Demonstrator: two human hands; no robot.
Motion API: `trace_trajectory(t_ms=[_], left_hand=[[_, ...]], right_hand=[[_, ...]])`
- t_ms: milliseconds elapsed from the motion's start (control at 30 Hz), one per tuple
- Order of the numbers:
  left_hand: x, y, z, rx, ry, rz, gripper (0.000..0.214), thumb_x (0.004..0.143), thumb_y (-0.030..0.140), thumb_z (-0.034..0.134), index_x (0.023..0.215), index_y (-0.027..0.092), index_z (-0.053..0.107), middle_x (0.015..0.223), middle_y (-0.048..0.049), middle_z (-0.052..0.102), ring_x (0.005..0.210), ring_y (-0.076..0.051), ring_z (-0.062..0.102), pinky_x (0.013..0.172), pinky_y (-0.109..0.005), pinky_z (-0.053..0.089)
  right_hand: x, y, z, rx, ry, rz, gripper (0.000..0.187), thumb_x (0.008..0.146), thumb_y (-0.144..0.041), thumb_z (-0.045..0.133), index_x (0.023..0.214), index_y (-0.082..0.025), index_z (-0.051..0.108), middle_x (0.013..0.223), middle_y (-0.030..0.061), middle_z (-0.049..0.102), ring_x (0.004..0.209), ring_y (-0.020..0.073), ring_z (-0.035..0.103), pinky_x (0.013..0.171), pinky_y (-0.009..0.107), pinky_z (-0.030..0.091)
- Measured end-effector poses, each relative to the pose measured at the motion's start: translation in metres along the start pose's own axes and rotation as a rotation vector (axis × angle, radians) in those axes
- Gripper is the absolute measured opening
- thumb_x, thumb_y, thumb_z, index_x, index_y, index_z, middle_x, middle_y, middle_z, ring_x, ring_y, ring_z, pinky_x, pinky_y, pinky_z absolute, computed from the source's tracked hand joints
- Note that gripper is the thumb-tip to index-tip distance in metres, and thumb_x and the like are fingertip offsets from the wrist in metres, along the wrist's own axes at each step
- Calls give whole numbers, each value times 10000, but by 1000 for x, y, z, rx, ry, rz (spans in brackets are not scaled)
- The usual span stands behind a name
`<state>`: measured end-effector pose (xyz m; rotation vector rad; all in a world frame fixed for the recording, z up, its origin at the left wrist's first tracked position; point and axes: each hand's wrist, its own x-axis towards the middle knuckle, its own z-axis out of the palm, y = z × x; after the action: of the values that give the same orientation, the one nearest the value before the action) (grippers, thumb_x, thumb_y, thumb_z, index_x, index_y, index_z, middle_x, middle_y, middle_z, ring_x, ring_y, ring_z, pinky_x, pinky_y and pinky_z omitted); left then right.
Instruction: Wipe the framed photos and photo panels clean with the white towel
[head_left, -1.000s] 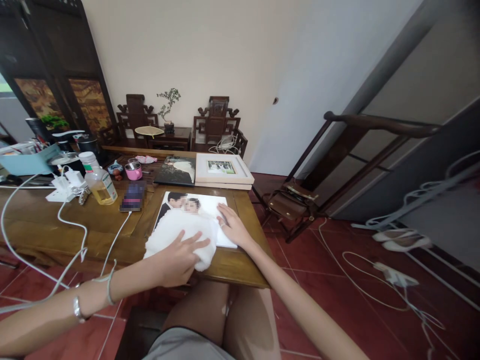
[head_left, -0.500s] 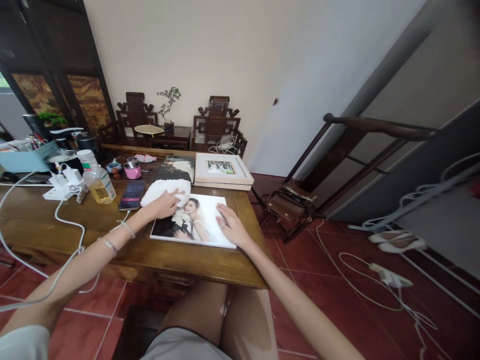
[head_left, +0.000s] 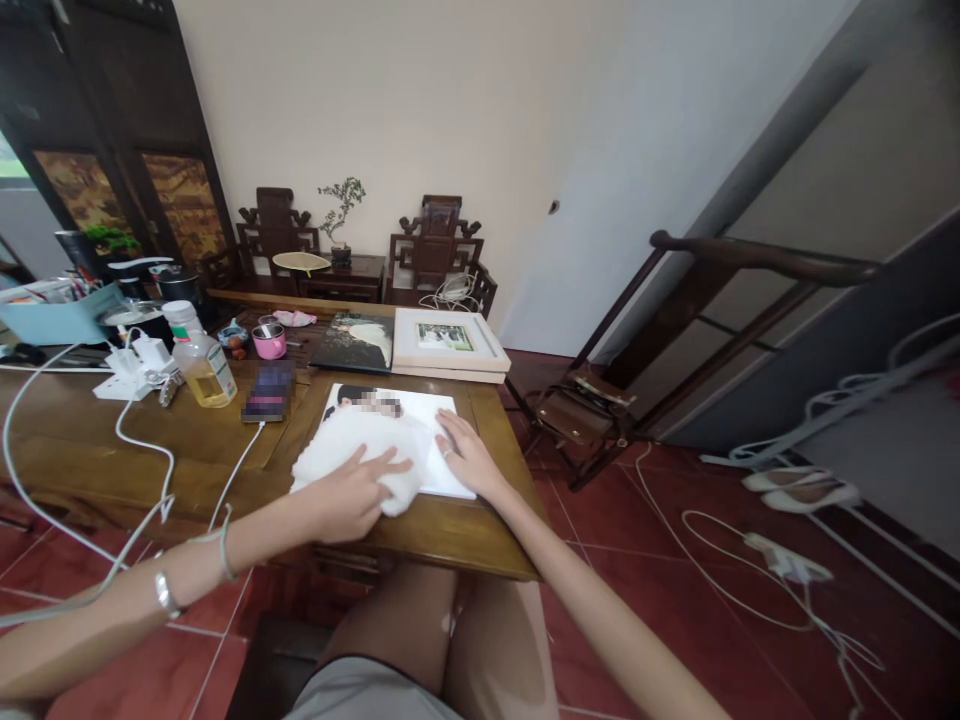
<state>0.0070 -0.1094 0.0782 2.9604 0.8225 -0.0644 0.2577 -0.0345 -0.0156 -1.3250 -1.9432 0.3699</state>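
A fluffy white cloth [head_left: 330,447] lies over the lower left of a photo panel [head_left: 450,482] on the wooden table. My left hand [head_left: 351,497] grips the cloth from above and presses it down, some fingers stretched across it and the thumb side hidden. At the panel's right side, my right hand [head_left: 466,452] rests flat with its fingers extended, touching the white surface. The cloth covers most of the printed picture; only the dark-haired top part shows.
Behind the panel are a dark photo board [head_left: 351,341] and a stack of white frames [head_left: 450,365]. To the left stand a phone [head_left: 268,392] on a cable, a bottle of yellow liquid [head_left: 206,365], a pink cup [head_left: 268,341] and a power strip [head_left: 124,383]. A wooden chair [head_left: 757,258] is at right.
My left hand has drawn the cloth from the panel's upper left corner toward the near edge, down over the picture. My right hand has stayed in place on the panel.
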Motion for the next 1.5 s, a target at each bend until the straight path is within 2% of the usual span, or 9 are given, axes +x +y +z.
trace_trajectory(t_ms=[233, 367, 533, 733, 900, 1000, 1133, 1300, 1500], left_hand=[[57, -97, -14, -37, 48, -209, 279, 881, 53, 364, 1013, 91, 606, 1467, -110, 361, 1386, -264, 242, 1083, -519, 231], [58, -125, -14, -33, 98, -250, 256, 908, 62, 345, 992, 59, 587, 1420, -147, 422, 1371, -246, 270, 1083, -486, 232], [12, -107, 1, -16, 112, -239, 292, 891, 48, 328, 949, 100, 610, 1505, -76, 291, 1417, -230, 164, 1121, -482, 192], [-54, -26, 10, 19, 91, -176, 277, 810, 41, 416, 856, 150, 666, 1532, -6, 218, 1435, -222, 83, 1168, -472, 87], [-64, 14, 3, -12, 35, -114, 256, 787, 46, 448, 832, 158, 675, 1530, -2, 219, 1431, -238, 114, 1167, -476, 103], [-47, -7, -2, -19, 37, -147, 281, 821, 46, 408, 848, 153, 666, 1515, -21, 264, 1422, -236, 162, 1152, -474, 155], [-10, -66, -12, -23, 74, -188, 284, 875, 65, 364, 864, 138, 638, 1475, -52, 355, 1392, -222, 260, 1108, -425, 264], [24, -122, -26, 1, 138, -278, 260, 887, 53, 358, 850, 73, 615, 1206, -135, 619, 1116, -184, 561, 994, -293, 389], [21, -111, -17, 10, 94, -258, 237, 879, 55, 377, 856, 98, 608, 1393, -94, 472, 1317, -233, 380, 1088, -385, 290]], right_hand=[[1, 1, 0, -33, -8, -12, 446, 884, -314, 417, 1279, -144, 538, 1391, 137, 487, 1329, 262, 392, 1119, 498, 298], [1, 1, 0, -27, -9, -12, 444, 885, -313, 418, 1278, -147, 539, 1393, 138, 484, 1328, 262, 394, 1120, 497, 297], [1, 0, 1, -14, 1, -2, 446, 885, -314, 417, 1277, -139, 539, 1391, 144, 485, 1332, 266, 386, 1122, 499, 291], [0, 0, 2, 0, 22, -3, 441, 885, -318, 427, 1279, -156, 539, 1392, 128, 488, 1336, 260, 381, 1123, 495, 290], [0, 1, 1, -15, 6, -6, 444, 884, -315, 423, 1278, -145, 537, 1397, 141, 479, 1338, 265, 377, 1120, 504, 292], [0, 1, -1, -31, -5, -12, 450, 885, -317, 417, 1278, -132, 535, 1394, 149, 481, 1334, 267, 383, 1119, 500, 296], [0, 1, -1, -39, -7, -19, 454, 885, -312, 411, 1278, -121, 534, 1386, 154, 489, 1331, 265, 388, 1120, 493, 296], [0, 0, -1, -37, -2, -16, 447, 884, -314, 417, 1275, -135, 537, 1387, 147, 490, 1327, 262, 395, 1116, 498, 300], [0, -1, -1, -13, -1, -3, 444, 880, -315, 423, 1279, -155, 535, 1392, 135, 487, 1332, 261, 387, 1121, 501, 288]])
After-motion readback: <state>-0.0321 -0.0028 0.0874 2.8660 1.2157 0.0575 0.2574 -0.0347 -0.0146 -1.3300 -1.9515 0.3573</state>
